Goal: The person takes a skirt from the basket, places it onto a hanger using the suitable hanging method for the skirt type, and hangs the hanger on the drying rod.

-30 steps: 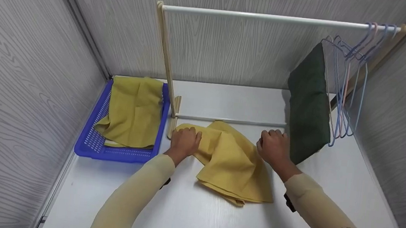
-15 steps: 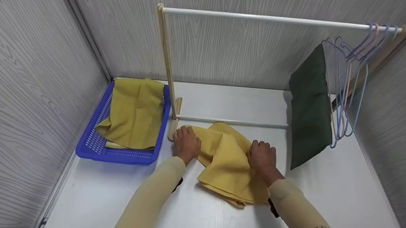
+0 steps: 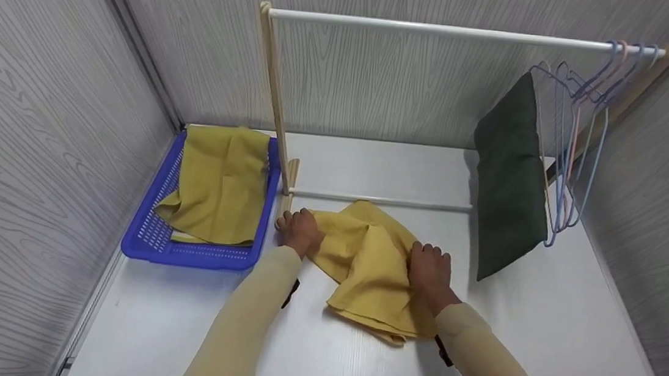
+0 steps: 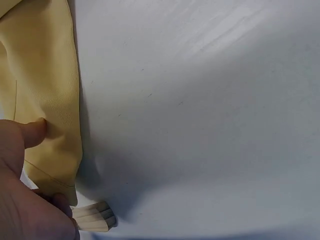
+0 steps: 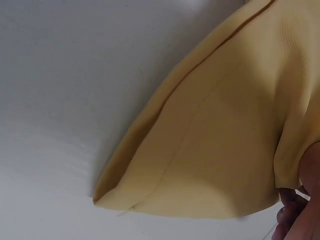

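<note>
A crumpled mustard-yellow garment (image 3: 379,266) with stitched hems lies on the white table; its exact kind is unclear among the folds. At its left end, my left hand (image 3: 301,232) grips the edge. The left wrist view shows the thumb (image 4: 35,132) on top of the fabric and fingers curled under the hem. My right hand (image 3: 430,266) pinches the garment's right side. In the right wrist view, a fold runs into the curled fingers (image 5: 287,214), partly cut off by the frame; beside them a doubled flap (image 5: 200,150) spreads over the table.
To the left stands a blue basket (image 3: 193,255) with an olive-yellow cloth (image 3: 221,183) draped in it. A rack's white rail (image 3: 448,30) spans the back. At its right end hang a folded dark green cloth (image 3: 510,180) and several thin hangers (image 3: 589,157).
My right hand has come left and toward me, from beside the green cloth onto the garment's right side. My left hand stays at the left end, shifting slightly.
</note>
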`<action>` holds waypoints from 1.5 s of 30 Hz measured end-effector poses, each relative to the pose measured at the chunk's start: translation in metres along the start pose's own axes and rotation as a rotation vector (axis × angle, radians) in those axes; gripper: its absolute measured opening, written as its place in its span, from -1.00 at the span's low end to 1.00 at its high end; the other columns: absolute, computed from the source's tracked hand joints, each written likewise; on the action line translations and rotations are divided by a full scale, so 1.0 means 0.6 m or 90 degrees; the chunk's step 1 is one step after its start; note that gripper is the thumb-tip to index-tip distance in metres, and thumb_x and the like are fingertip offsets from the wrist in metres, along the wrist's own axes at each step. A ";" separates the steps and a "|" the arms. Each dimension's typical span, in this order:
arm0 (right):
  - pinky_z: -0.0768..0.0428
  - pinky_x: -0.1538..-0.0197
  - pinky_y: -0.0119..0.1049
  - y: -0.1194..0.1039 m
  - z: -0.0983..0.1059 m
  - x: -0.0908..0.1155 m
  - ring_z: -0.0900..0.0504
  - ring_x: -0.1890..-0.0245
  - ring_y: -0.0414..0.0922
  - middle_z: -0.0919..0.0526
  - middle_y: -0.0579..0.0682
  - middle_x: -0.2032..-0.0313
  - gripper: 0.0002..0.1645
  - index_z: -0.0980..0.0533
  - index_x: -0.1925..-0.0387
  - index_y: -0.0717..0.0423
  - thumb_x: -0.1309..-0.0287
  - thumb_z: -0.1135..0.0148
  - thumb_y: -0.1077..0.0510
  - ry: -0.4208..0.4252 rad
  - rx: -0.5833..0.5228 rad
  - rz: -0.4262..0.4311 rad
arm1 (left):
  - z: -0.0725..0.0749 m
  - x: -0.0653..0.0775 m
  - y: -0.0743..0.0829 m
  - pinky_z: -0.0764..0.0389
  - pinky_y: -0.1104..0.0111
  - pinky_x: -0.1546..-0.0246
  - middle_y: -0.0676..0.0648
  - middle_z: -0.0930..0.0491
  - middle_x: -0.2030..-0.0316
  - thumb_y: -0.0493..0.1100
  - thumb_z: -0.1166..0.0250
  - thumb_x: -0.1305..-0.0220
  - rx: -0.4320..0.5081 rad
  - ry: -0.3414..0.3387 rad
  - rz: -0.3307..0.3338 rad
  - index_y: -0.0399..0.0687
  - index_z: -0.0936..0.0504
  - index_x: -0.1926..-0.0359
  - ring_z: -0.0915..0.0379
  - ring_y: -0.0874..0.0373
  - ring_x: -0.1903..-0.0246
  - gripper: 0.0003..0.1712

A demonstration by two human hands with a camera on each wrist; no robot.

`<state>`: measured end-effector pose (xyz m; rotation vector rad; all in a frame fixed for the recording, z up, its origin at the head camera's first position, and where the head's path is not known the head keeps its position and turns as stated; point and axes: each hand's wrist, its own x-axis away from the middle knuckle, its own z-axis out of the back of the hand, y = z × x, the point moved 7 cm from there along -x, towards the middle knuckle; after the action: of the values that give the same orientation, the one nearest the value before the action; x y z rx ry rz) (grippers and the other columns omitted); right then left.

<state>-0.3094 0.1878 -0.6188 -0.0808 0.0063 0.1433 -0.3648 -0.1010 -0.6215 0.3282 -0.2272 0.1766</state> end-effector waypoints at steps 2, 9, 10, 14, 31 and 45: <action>-0.47 0.13 0.16 0.001 0.000 -0.002 -0.58 0.19 0.26 -0.59 0.28 0.22 -0.83 -0.44 0.11 0.25 -0.40 0.00 0.23 0.001 0.000 -0.003 | 0.000 0.002 0.001 -0.18 -0.04 -0.17 -0.25 -0.61 -0.01 0.06 -0.34 -0.22 -0.013 -0.005 0.008 -0.28 -0.49 -0.11 -0.32 -0.22 -0.14 -0.39; -0.45 0.14 0.14 0.003 -0.012 0.011 -0.56 0.18 0.25 -0.52 0.28 0.15 -0.82 -0.35 0.00 0.25 -0.49 0.13 0.28 -0.026 -0.055 -0.027 | -0.017 0.021 0.012 -0.13 -0.09 -0.21 -0.19 -0.67 0.06 -0.07 -0.28 -0.28 -0.032 0.012 0.005 -0.26 -0.59 -0.05 -0.47 -0.20 -0.05 -0.58; -0.44 0.15 0.14 0.004 -0.014 0.014 -0.55 0.19 0.25 -0.51 0.27 0.15 -0.83 -0.34 0.00 0.24 -0.49 0.15 0.28 -0.032 -0.057 -0.032 | -0.021 0.023 0.012 -0.12 -0.10 -0.23 -0.19 -0.68 0.07 -0.07 -0.26 -0.30 -0.030 0.008 0.004 -0.27 -0.58 -0.05 -0.49 -0.20 -0.04 -0.58; -0.42 0.14 0.15 0.001 -0.013 0.013 -0.55 0.20 0.25 -0.50 0.27 0.14 -0.80 -0.33 -0.02 0.24 -0.51 0.19 0.27 -0.025 -0.068 -0.034 | -0.017 0.025 0.000 -0.11 -0.07 -0.26 -0.17 -0.71 0.10 0.08 -0.39 -0.18 -0.028 0.020 0.045 -0.28 -0.53 -0.10 -0.53 -0.16 -0.03 -0.38; -0.27 0.09 0.08 0.017 -0.026 0.013 -0.51 0.12 0.17 -0.47 0.21 0.08 -0.72 -0.32 -0.11 0.14 -0.54 0.24 0.17 -0.059 -0.137 -0.060 | -0.016 0.059 0.011 -0.13 -0.10 -0.25 -0.17 -0.73 0.14 0.21 -0.46 -0.08 -0.056 0.069 -0.036 -0.08 -0.66 0.00 -0.59 -0.19 0.05 -0.41; -0.33 0.06 0.13 0.024 -0.004 0.008 -0.55 0.05 0.16 -0.51 0.22 0.04 -0.65 -0.33 -0.10 0.19 -0.53 0.09 0.00 -0.136 -0.198 0.022 | 0.010 0.039 0.027 -0.18 -0.10 -0.19 -0.22 -0.60 0.02 0.10 -0.39 -0.11 0.074 0.049 -0.046 -0.19 -0.55 -0.08 -0.42 -0.19 -0.09 -0.39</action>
<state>-0.3066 0.2025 -0.6224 -0.3751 -0.2287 0.1861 -0.3468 -0.0848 -0.6056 0.4436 -0.1292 0.1311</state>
